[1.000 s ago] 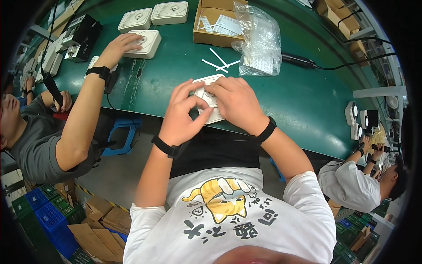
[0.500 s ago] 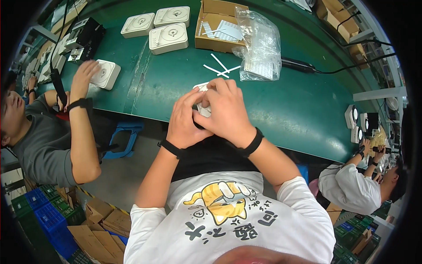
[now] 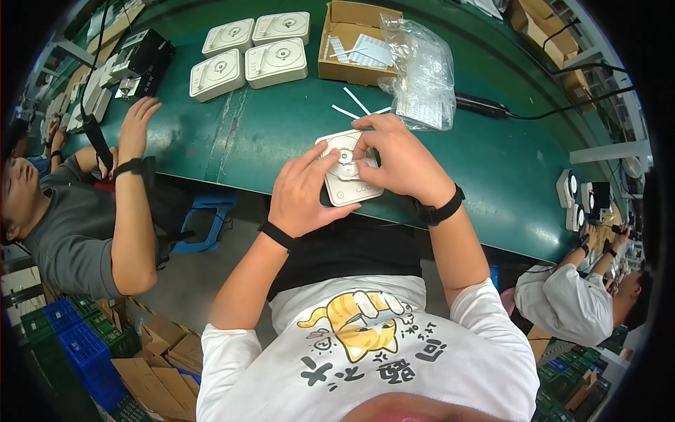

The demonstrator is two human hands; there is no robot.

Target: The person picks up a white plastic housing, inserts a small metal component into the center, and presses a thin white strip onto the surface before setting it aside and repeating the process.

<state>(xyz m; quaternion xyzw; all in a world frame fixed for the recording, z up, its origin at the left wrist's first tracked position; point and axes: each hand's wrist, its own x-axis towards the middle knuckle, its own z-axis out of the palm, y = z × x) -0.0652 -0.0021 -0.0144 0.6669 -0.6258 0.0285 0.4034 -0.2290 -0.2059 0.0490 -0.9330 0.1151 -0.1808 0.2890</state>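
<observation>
A cream-white, rounded square device (image 3: pixel 340 194) with a round disc recess, a central hub and small buttons lies at the table's near edge in front of me. My left hand (image 3: pixel 301 190) grips its left side, thumb along the near edge and fingertips reaching onto the disc area. My right hand (image 3: pixel 402 156) is over the device's right half, its thumb and bent index finger brought together beside the hub. Whatever those fingertips may hold is too small or hidden to make out. Beyond the device lie thin white strips (image 3: pixel 356 100).
Several similar white devices (image 3: pixel 276 63) stand at the back left. A cardboard box (image 3: pixel 351 72) holds label sheets; a clear plastic bag (image 3: pixel 422 77) and a black-handled tool (image 3: pixel 481 105) lie beside it. A co-worker's hand (image 3: pixel 136 130) is raised at the left; another person sits far right.
My hands have parted over the device, the right moving rightward, so more of its top shows. At the left, the co-worker's device has joined the back group and that hand is free.
</observation>
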